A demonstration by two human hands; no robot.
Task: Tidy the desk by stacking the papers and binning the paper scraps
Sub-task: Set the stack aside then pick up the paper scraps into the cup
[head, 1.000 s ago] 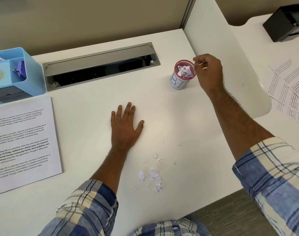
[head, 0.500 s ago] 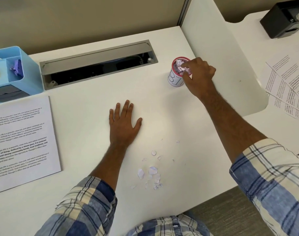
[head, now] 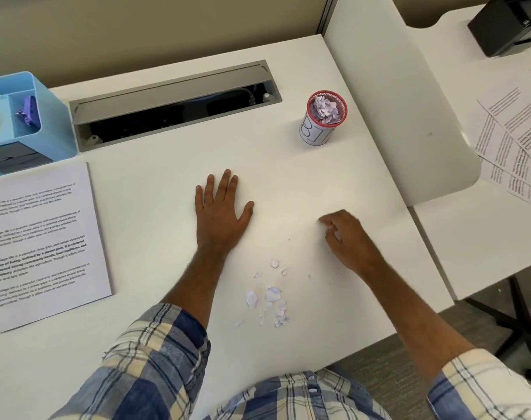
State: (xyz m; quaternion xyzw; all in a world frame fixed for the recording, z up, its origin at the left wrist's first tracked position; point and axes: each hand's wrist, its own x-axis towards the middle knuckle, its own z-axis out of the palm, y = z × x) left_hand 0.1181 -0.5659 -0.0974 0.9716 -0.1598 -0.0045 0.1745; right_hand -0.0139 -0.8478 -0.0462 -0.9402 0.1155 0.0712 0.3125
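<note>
The person wears a checked shirt in blue, navy, cream and white, with thin dark lines that cross the squares. Both sleeves are rolled up, so the forearms are bare. The left sleeve (head: 155,356) ends in a thick folded cuff, where the dark blue squares are strongest. The right sleeve (head: 485,389) looks lighter, mostly white and cream with pale blue blocks. At the bottom edge the shirt front (head: 300,395) shows, with a small pale button on the placket. The left hand (head: 220,215) and the right hand (head: 347,237) are bare, and the forearms have short hair.
</note>
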